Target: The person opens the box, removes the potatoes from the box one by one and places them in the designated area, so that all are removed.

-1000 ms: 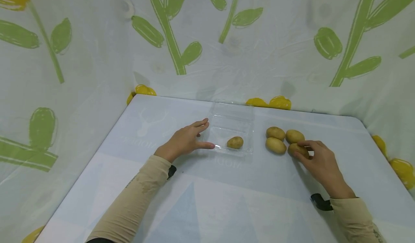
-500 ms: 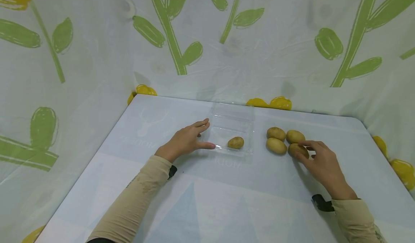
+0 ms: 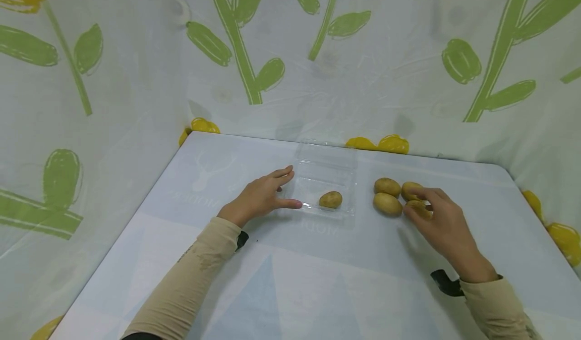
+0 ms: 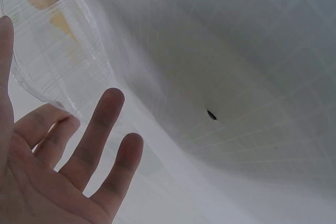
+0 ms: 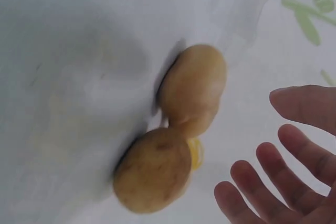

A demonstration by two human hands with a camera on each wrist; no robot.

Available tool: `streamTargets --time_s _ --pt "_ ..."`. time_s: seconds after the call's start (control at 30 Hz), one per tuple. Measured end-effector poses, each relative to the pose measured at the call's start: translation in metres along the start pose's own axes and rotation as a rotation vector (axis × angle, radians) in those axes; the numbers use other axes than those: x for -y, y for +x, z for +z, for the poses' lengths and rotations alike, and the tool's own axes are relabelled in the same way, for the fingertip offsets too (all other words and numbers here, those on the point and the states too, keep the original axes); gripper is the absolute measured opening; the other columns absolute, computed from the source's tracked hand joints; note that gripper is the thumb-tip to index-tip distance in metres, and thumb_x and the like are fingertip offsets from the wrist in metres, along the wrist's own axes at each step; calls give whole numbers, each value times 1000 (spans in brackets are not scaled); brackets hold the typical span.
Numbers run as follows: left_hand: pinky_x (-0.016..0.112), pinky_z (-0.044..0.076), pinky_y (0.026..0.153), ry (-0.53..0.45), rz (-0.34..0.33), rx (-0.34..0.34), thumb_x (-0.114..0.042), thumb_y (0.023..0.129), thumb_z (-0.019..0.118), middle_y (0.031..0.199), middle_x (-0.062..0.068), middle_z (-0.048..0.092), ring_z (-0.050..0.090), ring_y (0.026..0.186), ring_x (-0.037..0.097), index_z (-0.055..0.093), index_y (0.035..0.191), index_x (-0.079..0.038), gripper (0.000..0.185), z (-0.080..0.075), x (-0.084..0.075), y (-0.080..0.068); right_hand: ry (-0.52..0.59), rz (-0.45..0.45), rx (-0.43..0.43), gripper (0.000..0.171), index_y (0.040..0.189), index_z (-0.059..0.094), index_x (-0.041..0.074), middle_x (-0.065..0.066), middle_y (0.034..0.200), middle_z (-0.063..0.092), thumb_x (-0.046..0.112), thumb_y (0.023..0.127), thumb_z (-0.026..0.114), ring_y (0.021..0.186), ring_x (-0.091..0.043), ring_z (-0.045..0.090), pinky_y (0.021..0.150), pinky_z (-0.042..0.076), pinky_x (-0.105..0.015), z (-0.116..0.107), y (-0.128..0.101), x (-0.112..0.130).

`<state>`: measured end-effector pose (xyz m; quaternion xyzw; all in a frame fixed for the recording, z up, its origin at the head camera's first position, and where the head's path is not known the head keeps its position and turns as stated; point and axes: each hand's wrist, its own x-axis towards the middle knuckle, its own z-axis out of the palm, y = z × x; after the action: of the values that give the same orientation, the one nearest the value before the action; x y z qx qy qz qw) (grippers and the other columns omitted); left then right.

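Note:
A clear plastic clamshell box [image 3: 324, 166] lies open at the table's middle, with one potato [image 3: 330, 199] inside. My left hand [image 3: 272, 191] rests flat on the table, fingers straight, its thumb tip at the box's left rim [image 4: 58, 61]. Right of the box lie several loose potatoes: two on the left [image 3: 387, 186] [image 3: 387, 204] and two under my right hand [image 3: 431, 211]. That hand's fingers reach over the near right potato [image 3: 416, 208]. In the right wrist view the fingers [image 5: 278, 177] are spread, nothing between them, beside two potatoes [image 5: 193, 87] [image 5: 155, 174].
The pale blue table [image 3: 290, 279] is walled at the back and left by a white cloth [image 3: 136, 77] printed with green stems and yellow flowers. Its right edge runs past the potatoes. Both forearms wear beige sleeves.
My right hand has slid a little up and left over the loose potatoes, and its fingers have loosened from the near right one. The left hand and the box are still.

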<state>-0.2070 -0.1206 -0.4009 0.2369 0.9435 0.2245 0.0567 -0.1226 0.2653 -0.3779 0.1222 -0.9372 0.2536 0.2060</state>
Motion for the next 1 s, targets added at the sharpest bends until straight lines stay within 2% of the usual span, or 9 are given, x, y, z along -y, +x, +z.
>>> streamTargets --time_s 0.1,0.27,0.37,0.53,0.67,0.83,1.0 --pt "41 34 104 2 2 0 -72 69 60 153 -17 18 59 107 8 29 147 -21 98 1 1 0 12 -53 -12 41 113 61 10 -7 107 60 5 76 76 97 -24 59 75 45 -20 3 4 7" --pt "42 34 103 -2 -1 -4 -72 70 61 153 -17 18 58 109 9 30 147 -21 98 0 1 0 14 -116 0 40 113 62 13 -4 108 60 8 77 77 95 -17 58 72 45 -14 13 12 16" --pt "42 35 103 -11 -2 -2 -71 70 61 153 -17 18 58 108 9 30 147 -21 97 0 0 0 44 -131 22 40 116 62 15 -3 113 61 9 78 76 99 -16 55 73 46 -18 21 17 23" --pt "42 34 103 -21 0 2 -69 71 63 153 -17 18 60 105 9 29 147 -21 97 0 0 1 81 -148 68 41 116 61 14 0 115 61 12 78 76 103 -18 55 77 51 -37 31 23 37" --pt "42 34 104 -18 -3 0 -66 71 65 153 -16 18 56 112 12 30 147 -20 95 0 0 0 95 -181 101 43 119 60 14 2 115 59 15 79 76 95 -14 57 79 50 -36 38 27 49" --pt "41 33 104 -15 0 -10 -64 72 66 152 -16 19 48 122 14 31 147 -19 94 1 0 1 132 -211 153 41 121 59 18 6 117 59 15 83 72 97 -15 57 78 50 -36 49 33 59" --pt "41 34 104 -20 2 -6 -66 71 65 153 -15 19 51 119 12 31 147 -20 95 0 0 1 121 -247 186 40 121 59 22 9 116 59 15 84 71 95 -12 58 73 51 -33 61 38 66"
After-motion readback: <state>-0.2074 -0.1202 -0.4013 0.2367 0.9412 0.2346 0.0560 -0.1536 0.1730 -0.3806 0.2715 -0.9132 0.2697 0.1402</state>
